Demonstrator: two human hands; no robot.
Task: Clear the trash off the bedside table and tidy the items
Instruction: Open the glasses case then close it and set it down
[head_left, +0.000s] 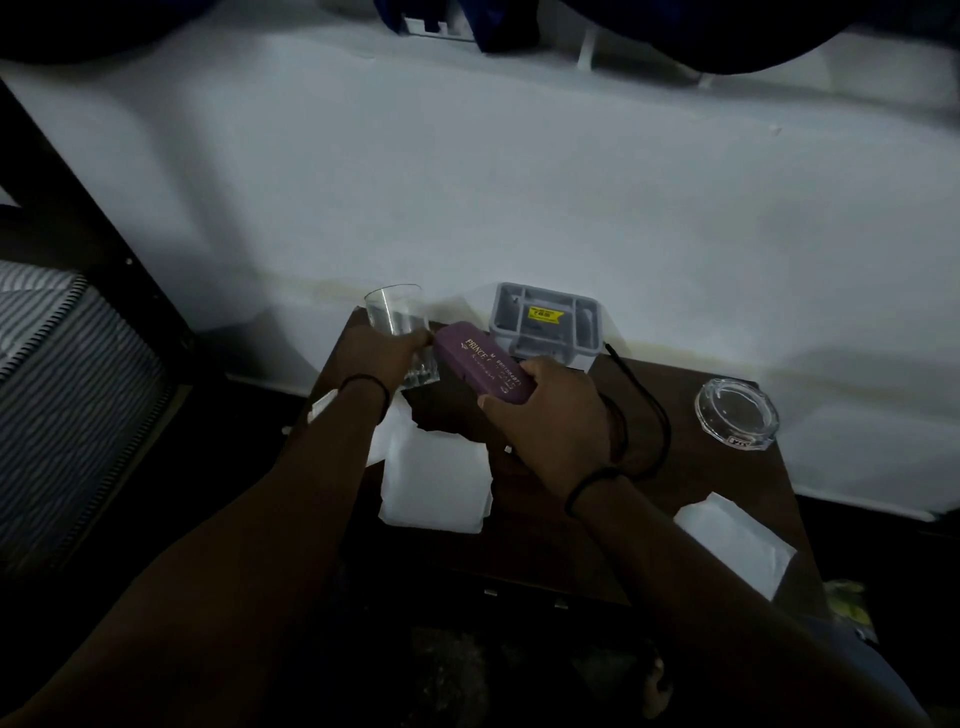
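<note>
A dark wooden bedside table (727, 499) stands against a white wall. My left hand (382, 358) grips a clear drinking glass (397, 319) tilted over the table's far left corner. My right hand (550, 421) holds a purple case (480, 364) printed with gold lettering, its far end almost touching the glass. White crumpled paper (436, 483) lies on the table between my arms. Another white paper piece (737, 545) sits near the right front corner. A thin white scrap (322, 406) hangs at the left edge.
A grey plastic organiser tray (545, 317) with a yellow sticker stands at the back by the wall. A clear glass ashtray (737, 413) sits at the back right. A black cord (647, 410) loops across the table. A striped mattress (62, 384) lies to the left.
</note>
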